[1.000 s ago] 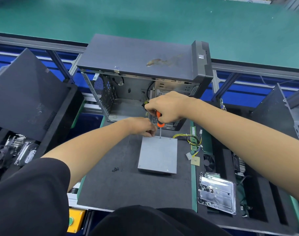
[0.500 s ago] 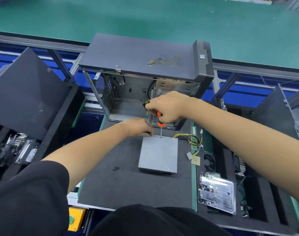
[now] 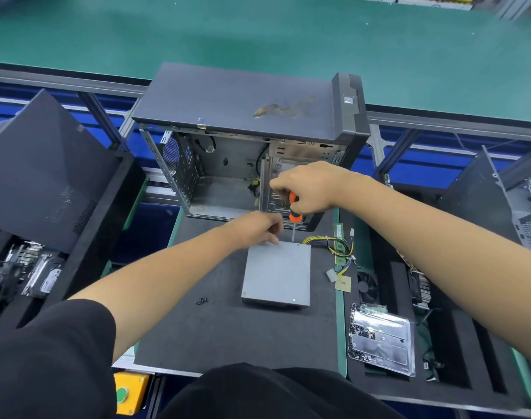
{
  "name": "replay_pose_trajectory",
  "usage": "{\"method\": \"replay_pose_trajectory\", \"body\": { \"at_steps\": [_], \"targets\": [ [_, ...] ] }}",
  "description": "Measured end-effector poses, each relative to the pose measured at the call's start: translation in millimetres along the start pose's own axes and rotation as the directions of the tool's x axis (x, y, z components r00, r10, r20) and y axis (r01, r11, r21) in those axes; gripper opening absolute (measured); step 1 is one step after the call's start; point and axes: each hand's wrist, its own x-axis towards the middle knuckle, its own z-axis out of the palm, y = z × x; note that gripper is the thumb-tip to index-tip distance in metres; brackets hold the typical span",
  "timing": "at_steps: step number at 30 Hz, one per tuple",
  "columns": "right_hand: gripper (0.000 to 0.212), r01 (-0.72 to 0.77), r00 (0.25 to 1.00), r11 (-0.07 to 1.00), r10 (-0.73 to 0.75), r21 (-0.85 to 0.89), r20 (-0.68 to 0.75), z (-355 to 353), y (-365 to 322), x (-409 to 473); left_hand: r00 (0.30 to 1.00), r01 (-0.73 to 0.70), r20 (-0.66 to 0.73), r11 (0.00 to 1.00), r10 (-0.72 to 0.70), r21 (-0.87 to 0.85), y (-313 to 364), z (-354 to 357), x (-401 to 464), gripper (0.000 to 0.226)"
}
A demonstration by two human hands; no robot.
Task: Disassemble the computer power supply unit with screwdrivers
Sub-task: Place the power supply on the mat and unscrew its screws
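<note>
A grey power supply unit point(image 3: 277, 272) lies flat on the black mat point(image 3: 222, 331), its yellow and black cables point(image 3: 334, 246) trailing to the right. My right hand point(image 3: 309, 189) grips an orange-handled screwdriver point(image 3: 294, 214) held upright, its tip at the unit's far edge near the right corner. My left hand point(image 3: 261, 226) rests its fingertips on the unit's far left corner. Two small black screws point(image 3: 201, 300) lie on the mat left of the unit.
An open, emptied computer case point(image 3: 249, 140) stands just behind the unit. A clear plastic tray point(image 3: 382, 343) with small screws sits at the right, beside a fan point(image 3: 367, 287) and foam compartments. Black panels and parts fill the left tray point(image 3: 46, 189).
Both hands stay at the unit's far edge. My left hand's fingers have shifted slightly at the corner; the screwdriver remains upright at the same spot.
</note>
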Motion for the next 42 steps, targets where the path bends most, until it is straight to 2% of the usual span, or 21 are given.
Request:
{"method": "replay_pose_trajectory", "body": {
  "at_steps": [2,3,6,11,26,33,42],
  "targets": [
    [0.020,-0.010,1.000,1.000,0.010,0.028,0.005,1,4,-4,0.996,-0.030,-0.083,0.987,0.018,-0.156,11,13,3,0.020],
    [0.020,-0.013,1.000,0.999,0.013,0.040,0.006,2,6,-5,0.994,-0.057,-0.104,0.982,0.038,-0.180,15,19,5,0.018],
    [0.017,-0.024,1.000,0.998,0.024,0.062,0.008,3,9,-7,0.983,-0.113,-0.155,0.986,0.093,-0.122,25,32,11,0.001],
    [0.016,-0.027,1.000,0.998,0.026,0.057,0.017,10,13,-7,0.973,-0.034,-0.232,0.991,0.003,-0.130,28,46,11,0.004],
    [0.015,-0.024,1.000,0.997,0.023,0.070,0.017,8,16,-4,0.981,-0.020,-0.192,0.982,-0.017,-0.190,32,43,16,0.010],
    [0.016,-0.023,0.999,0.998,0.022,0.062,0.024,7,14,-6,0.980,-0.012,-0.201,0.990,-0.017,-0.140,30,46,17,0.012],
    [0.023,0.071,0.995,0.995,-0.075,0.064,0.059,9,4,-7,0.982,0.056,-0.168,0.983,-0.086,-0.176,26,49,11,0.008]
  ]
}}
